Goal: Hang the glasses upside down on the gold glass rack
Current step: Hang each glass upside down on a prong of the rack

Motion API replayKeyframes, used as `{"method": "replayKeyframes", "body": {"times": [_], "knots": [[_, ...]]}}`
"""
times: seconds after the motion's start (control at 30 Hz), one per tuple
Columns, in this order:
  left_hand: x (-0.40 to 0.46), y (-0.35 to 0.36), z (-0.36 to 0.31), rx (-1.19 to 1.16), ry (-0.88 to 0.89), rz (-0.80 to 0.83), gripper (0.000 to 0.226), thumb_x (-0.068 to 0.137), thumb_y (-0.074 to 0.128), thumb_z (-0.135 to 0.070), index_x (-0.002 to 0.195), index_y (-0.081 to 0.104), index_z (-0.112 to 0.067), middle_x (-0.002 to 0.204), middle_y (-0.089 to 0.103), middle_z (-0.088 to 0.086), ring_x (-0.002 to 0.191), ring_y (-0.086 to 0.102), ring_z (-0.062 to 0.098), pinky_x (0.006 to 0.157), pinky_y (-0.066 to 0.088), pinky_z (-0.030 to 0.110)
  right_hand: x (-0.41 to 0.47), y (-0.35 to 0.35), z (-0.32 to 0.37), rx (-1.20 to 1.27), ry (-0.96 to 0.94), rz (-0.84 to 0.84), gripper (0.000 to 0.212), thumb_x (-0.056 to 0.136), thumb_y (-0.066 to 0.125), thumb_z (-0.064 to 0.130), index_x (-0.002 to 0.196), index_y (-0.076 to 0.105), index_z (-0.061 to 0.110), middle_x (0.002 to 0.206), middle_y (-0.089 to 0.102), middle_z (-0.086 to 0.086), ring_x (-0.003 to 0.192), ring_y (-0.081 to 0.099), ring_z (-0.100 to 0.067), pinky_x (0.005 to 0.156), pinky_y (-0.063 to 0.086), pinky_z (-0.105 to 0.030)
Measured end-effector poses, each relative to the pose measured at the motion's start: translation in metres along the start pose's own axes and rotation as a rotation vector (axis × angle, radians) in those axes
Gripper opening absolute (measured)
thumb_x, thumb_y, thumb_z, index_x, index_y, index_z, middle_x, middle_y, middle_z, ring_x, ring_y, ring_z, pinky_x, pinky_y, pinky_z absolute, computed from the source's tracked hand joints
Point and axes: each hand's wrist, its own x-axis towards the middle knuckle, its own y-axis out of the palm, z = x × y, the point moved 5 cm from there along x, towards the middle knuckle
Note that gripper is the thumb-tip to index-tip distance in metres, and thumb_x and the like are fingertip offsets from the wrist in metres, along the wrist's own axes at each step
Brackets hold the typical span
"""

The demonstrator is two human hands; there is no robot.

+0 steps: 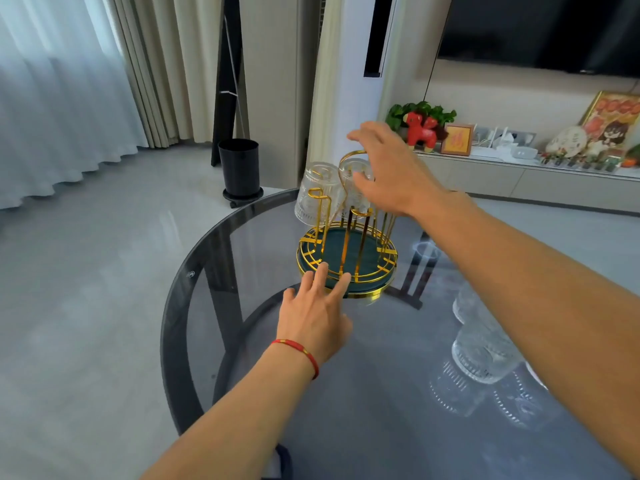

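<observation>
gold rack [346, 258], hung glass [353, 188] touching right hand [391, 171]

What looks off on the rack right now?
Nothing broken or spilled. Two glasses hang upside down on the rack, both tilted outward on their pegs, which looks normal. The right hand touches one.

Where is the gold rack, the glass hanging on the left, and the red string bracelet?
gold rack [346, 282]: head view, front rim of its base.
left hanging glass [313, 195]: head view, its ribbed side.
red bracelet [299, 351]: head view, cord across the left wrist.
</observation>
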Motion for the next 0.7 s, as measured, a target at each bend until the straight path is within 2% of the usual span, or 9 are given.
{"method": "replayKeyframes", "body": {"times": [0.13,0.2,0.27,0.33,0.43,0.53,0.63,0.7], "knots": [[-0.003,-0.018,-0.025,-0.1,0.012,-0.086,0.063,0.094,0.059,-0.033,0.153,0.037,-0.026,0.158,0.032,0.012,0.139,0.036,0.032,0.106,0.042,0.049,-0.058,-0.029,-0.034,0.101,0.107,-0.116,0.047,0.096,0.06,0.019,0.142,0.05,0.014,0.145,0.046,-0.008,0.122,0.054,-0.021,0.101,0.046,-0.037],[-0.006,-0.026,-0.044,-0.199,0.091,-0.12,0.059,0.091,0.062,-0.027,0.147,0.046,-0.023,0.154,0.036,0.011,0.134,0.041,0.031,0.103,0.048,0.049,-0.095,-0.038,-0.052,0.141,0.199,-0.127,0.041,0.095,0.061,0.015,0.136,0.055,0.015,0.138,0.049,-0.007,0.108,0.057,-0.018,0.096,0.047,-0.036],[-0.01,-0.028,-0.062,-0.288,0.19,-0.114,0.056,0.09,0.064,-0.024,0.144,0.051,-0.02,0.152,0.039,0.01,0.134,0.043,0.029,0.106,0.045,0.048,-0.136,-0.043,-0.069,0.165,0.298,-0.121,0.037,0.094,0.062,0.012,0.13,0.061,0.015,0.131,0.055,-0.007,0.106,0.059,-0.021,0.098,0.048,-0.039],[-0.016,-0.028,-0.076,-0.365,0.253,-0.092,0.056,0.09,0.064,-0.022,0.145,0.051,-0.02,0.151,0.04,0.008,0.136,0.041,0.025,0.113,0.038,0.04,-0.178,-0.044,-0.082,0.174,0.395,-0.096,0.032,0.092,0.064,0.013,0.124,0.066,0.013,0.12,0.063,-0.008,0.108,0.06,-0.026,0.099,0.047,-0.041],[-0.022,-0.025,-0.093,-0.459,0.292,-0.049,0.058,0.09,0.066,-0.021,0.146,0.05,-0.018,0.149,0.043,0.005,0.138,0.039,0.019,0.116,0.032,0.03,-0.232,-0.041,-0.093,0.169,0.519,-0.039,0.028,0.091,0.068,0.025,0.117,0.068,0.016,0.111,0.067,-0.005,0.106,0.061,-0.027,0.098,0.047,-0.045],[-0.025,-0.022,-0.102,-0.542,0.277,-0.01,0.062,0.09,0.069,-0.023,0.148,0.048,-0.019,0.144,0.047,0.0,0.132,0.042,0.012,0.111,0.031,0.02,-0.263,-0.037,-0.093,0.122,0.56,0.021,0.039,0.088,0.063,0.048,0.119,0.065,0.024,0.114,0.065,0.001,0.111,0.058,-0.025,0.099,0.044,-0.046],[-0.025,-0.019,-0.107,-0.617,0.239,0.026,0.063,0.089,0.071,-0.027,0.147,0.048,-0.026,0.141,0.048,-0.007,0.123,0.045,0.004,0.107,0.04,0.025,-0.275,-0.031,-0.091,0.028,0.57,0.111,0.068,0.078,0.055,0.073,0.131,0.055,0.03,0.124,0.061,0.005,0.122,0.05,-0.025,0.1,0.036,-0.044],[-0.024,-0.016,-0.109,-0.646,0.199,0.055,0.065,0.088,0.072,-0.03,0.147,0.045,-0.03,0.141,0.049,-0.01,0.122,0.046,0.003,0.105,0.045,0.028,-0.275,-0.024,-0.088,-0.105,0.543,0.171,0.085,0.074,0.053,0.081,0.14,0.047,0.028,0.133,0.06,0.002,0.126,0.046,-0.027,0.101,0.031,-0.043]]}}
